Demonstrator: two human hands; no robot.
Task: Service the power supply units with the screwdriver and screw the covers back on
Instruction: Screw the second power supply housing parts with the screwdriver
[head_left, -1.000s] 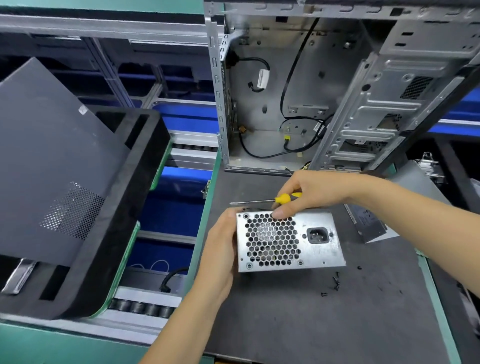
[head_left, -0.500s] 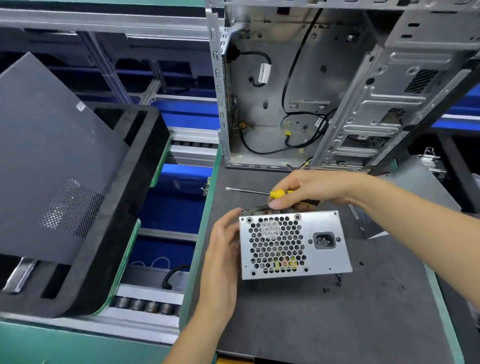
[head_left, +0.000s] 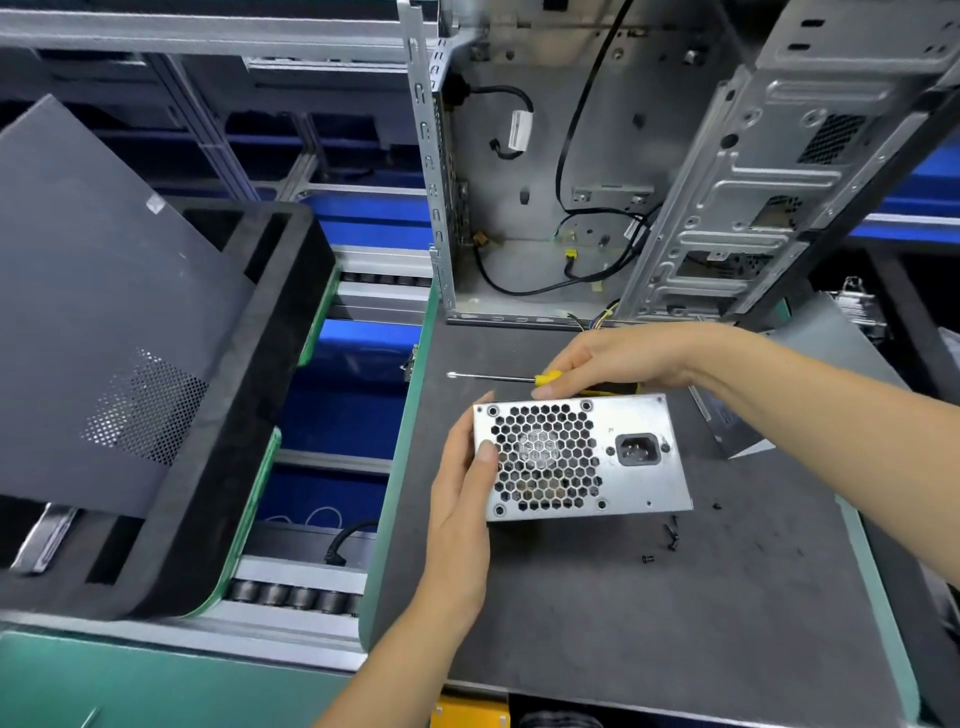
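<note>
Head view showed a dark grey work mat (head_left: 623, 623) edged in green, set beside a roller conveyor (head_left: 296, 597) with blue bins beneath; to the left, a black foam tray (head_left: 223, 415) carried a grey side panel (head_left: 93, 322); behind the mat stood an open computer case (head_left: 545, 182) with loose black cables. The power supply unit (head_left: 582, 457) sat upright near the mat's middle, its honeycomb fan grille facing the camera; the left hand (head_left: 462, 499) gripped its left edge, thumb on the face; the right hand (head_left: 618, 364) closed around the yellow-handled screwdriver (head_left: 498, 378) just above the unit's top edge, shaft pointing left; small black screws (head_left: 670, 538) lay on the mat near the unit's lower right corner.
</note>
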